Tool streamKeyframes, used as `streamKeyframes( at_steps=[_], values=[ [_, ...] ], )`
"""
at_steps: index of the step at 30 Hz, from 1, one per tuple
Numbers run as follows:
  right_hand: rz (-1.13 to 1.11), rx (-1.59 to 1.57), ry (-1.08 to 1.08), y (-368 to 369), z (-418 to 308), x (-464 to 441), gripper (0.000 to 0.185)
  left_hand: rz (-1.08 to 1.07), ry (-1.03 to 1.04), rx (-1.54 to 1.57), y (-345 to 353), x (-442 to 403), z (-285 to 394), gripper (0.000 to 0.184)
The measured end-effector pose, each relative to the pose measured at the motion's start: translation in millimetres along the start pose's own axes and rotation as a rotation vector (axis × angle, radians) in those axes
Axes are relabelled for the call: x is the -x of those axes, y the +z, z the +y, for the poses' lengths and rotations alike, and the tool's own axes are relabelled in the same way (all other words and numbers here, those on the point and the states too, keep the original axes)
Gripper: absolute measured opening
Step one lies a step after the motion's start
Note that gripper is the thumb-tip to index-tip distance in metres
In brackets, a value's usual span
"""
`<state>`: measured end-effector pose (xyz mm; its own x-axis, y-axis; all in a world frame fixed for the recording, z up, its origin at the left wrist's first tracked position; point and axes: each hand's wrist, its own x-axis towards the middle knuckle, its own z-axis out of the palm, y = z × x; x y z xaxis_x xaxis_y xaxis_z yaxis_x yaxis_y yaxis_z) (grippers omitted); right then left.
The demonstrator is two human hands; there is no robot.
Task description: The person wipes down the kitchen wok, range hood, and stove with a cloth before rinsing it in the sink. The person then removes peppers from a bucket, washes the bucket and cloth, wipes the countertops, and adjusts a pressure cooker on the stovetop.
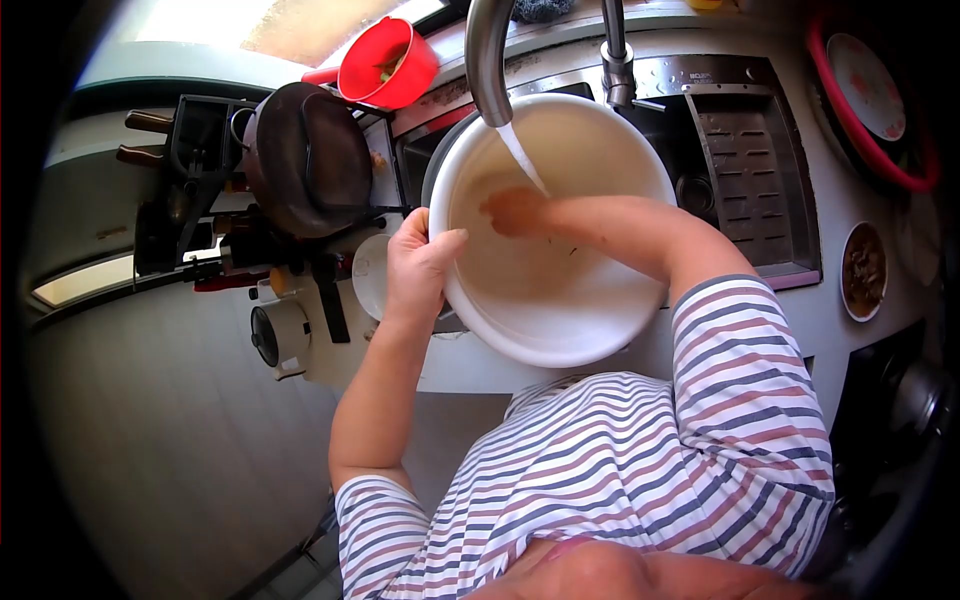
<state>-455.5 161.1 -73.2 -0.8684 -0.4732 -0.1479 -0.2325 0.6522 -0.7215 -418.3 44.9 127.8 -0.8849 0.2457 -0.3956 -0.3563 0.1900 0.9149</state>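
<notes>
A large white basin point(560, 335) sits tilted over the sink, with cloudy, brownish water in it. My left hand point(418, 265) grips its left rim, the thumb lying over the edge. Inside the basin, my right hand point(515, 211) is at the water near the left wall; its fingers are blurred, and I cannot make out anything in them. From the curved metal faucet point(487, 65) a stream of water runs down beside my right hand. A few small dark bits float near my right wrist.
A red pot point(390, 65) with food scraps stands at the back left, beside a dark wok point(308, 160) and a knife rack point(195, 140). Right of the basin lies a slotted drain tray point(757, 175). Farther right are a red-rimmed basin point(925, 170) and a bowl of food point(864, 272).
</notes>
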Motion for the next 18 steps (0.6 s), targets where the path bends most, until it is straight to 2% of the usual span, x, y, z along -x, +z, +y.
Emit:
streamKeyframes(
  at_steps=[3, 5, 7, 8, 10, 12, 18],
  values=[
    [0.064, -0.048, 0.004, -3, 0, -18, 0.025, -0.021, 0.004, -0.026, -1, 3, -3, 0.015],
    [0.068, -0.476, -0.233, 23, -9, -18, 0.022, -0.019, -0.004, -0.055, 2, 7, 2, 0.015],
    [0.121, -0.567, -0.372, 33, -31, 17, 0.020, -0.020, 0.008, -0.070, 0, 5, 0, 0.015],
    [0.033, -0.537, -0.398, 38, -35, 31, 0.020, -0.025, 0.014, -0.085, -2, 6, -3, 0.015],
    [-0.201, -0.365, -0.367, 36, -23, 49, 0.019, -0.031, -0.004, -0.089, -2, 7, -3, 0.015],
    [-0.276, -0.189, -0.261, 24, -10, 53, 0.018, -0.037, 0.011, -0.081, 0, 5, 0, 0.014],
    [0.105, 0.075, 0.055, -13, 42, 10, 0.015, -0.014, -0.016, -0.066, 5, 3, 6, 0.013]
  ],
)
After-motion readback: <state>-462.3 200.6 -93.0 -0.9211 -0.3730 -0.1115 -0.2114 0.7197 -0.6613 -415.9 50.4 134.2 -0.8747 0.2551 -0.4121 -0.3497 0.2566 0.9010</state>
